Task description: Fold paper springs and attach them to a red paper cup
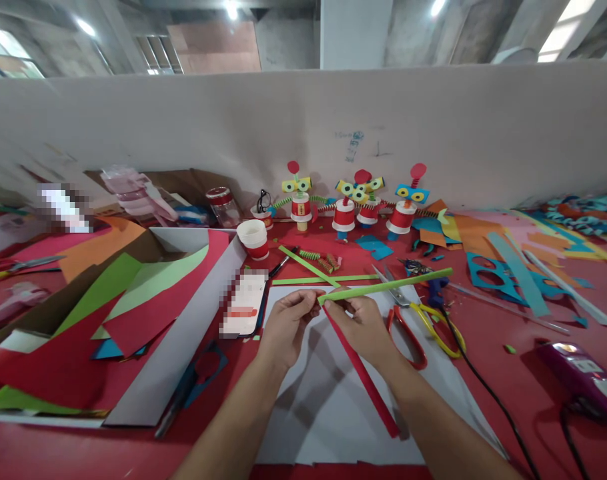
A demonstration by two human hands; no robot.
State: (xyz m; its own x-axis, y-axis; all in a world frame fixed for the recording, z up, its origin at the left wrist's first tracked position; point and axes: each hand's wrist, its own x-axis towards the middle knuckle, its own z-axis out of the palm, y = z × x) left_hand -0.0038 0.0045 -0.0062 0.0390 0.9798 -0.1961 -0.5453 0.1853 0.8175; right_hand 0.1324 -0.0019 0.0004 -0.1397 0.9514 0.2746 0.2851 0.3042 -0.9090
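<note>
A green paper strip (pixel 408 281) and a red paper strip (pixel 361 371) meet at one end between my hands, forming a corner. The green one points right and slightly up; the red one slants down toward me. My left hand (pixel 287 327) pinches at the corner with thumb and forefinger. My right hand (pixel 361 325) is closed on both strips just beside it, its thumb near the overlap. Below lies a white paper sheet (pixel 308 420). Just beyond my hands are loose green strips (pixel 308 265). Scissors with red and yellow handles (pixel 436 327) lie right of my right hand.
At left stands a box (pixel 178 353) of coloured paper. A phone (pixel 246 303) and paper cup (pixel 253 239) are near it. Several paper-cup robots (pixel 343 217) line the wall. A glue gun (pixel 437 291) with a black cord and a purple device (pixel 581 380) lie at right.
</note>
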